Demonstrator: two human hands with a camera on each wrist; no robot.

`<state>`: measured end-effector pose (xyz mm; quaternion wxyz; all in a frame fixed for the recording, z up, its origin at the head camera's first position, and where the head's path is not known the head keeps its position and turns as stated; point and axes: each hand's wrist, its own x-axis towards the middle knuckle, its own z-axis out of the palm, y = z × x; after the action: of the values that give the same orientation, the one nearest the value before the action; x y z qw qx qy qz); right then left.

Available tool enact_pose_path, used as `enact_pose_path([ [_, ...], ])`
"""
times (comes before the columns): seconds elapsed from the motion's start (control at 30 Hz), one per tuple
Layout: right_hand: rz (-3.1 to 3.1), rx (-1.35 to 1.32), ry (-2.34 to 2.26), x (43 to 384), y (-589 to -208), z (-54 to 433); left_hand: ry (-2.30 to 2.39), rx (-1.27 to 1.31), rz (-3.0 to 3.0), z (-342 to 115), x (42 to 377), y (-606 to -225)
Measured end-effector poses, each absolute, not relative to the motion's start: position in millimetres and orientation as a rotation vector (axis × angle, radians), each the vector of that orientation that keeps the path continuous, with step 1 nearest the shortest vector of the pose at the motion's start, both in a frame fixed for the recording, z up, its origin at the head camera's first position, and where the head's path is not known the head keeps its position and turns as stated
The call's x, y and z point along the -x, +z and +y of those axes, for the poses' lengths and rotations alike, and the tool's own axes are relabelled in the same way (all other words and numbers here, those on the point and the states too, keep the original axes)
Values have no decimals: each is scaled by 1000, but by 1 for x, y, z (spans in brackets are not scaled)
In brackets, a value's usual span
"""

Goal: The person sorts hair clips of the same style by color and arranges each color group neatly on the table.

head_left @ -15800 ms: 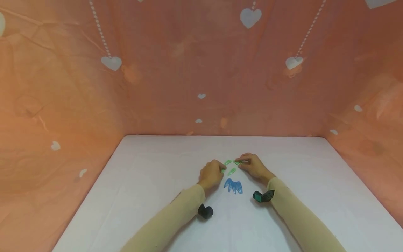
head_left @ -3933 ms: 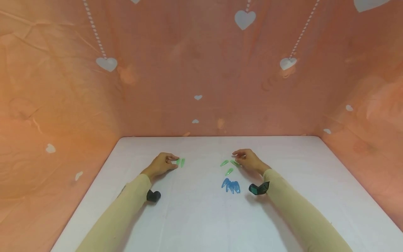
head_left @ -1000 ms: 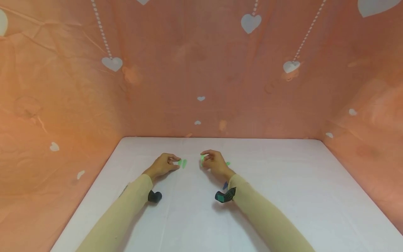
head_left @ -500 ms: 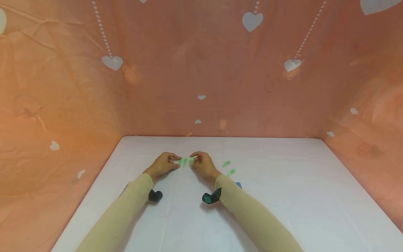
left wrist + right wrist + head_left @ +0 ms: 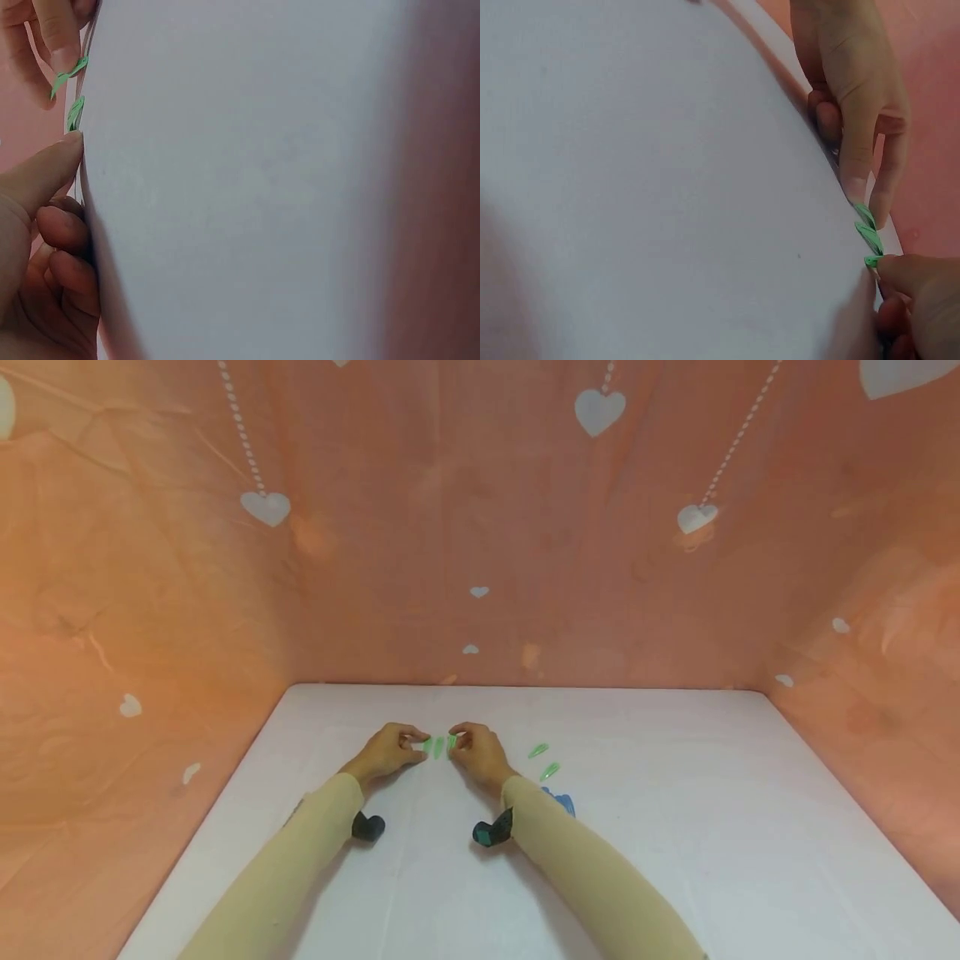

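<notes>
My left hand is at the left end of a short row of green snap hair clips, its thumb and a finger pinching the ends of the leftmost clip. A second green hair clip lies just right of it on the white table. My right hand pinches a third green hair clip between thumb and finger, beside the second one. In the right wrist view, the middle clip sits between both hands' fingertips. The left wrist view shows the right hand's clip slightly tilted.
To the right lie two more green hair clips, one farther back and one nearer. Several blue hair clips are bunched near the right sleeve, which partly hides them. An orange cloth with hearts surrounds the table.
Earlier, the left hand shifted leftward from the green clips. Since then the right hand has picked up a green clip and carried it left, up to the row. The left hand has recently stayed put.
</notes>
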<state>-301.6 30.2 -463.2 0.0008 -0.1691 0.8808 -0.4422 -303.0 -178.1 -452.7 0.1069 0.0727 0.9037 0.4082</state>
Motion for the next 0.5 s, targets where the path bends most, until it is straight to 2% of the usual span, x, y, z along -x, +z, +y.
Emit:
enact_pose_path([
  [0.5,2845,503,-1268,303,-463,27,1208,-190,2678,-176,300,-452],
])
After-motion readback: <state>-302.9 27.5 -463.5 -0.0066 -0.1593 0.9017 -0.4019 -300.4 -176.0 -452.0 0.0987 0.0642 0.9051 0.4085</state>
